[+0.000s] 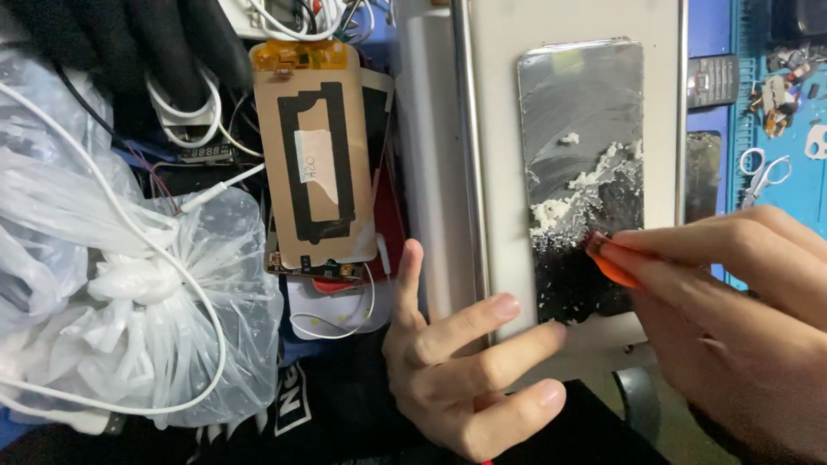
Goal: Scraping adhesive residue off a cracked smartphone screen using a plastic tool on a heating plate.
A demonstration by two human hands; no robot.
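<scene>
Single head-worn view, steeply downward and close over the cluttered workbench point(663, 21) and both hands.

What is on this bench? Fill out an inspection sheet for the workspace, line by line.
Surface: pale grey metal plate carrying the panel.
Job's things: dark rectangular glass phone panel lying flat, smeared, with white glue crumbs bunched across its middle; flat orange plastic scraper touching it.
Clutter: knotted clear plastic bags; tan-backed phone display module; small silver scissors on a blue mat.
Grippers: right hand pinches the scraper; left hand open, fingers spread at the plate's lower edge, holding nothing.
Cables: white cables draped over the bags.
Surroundings: black fabric below the hands.
</scene>
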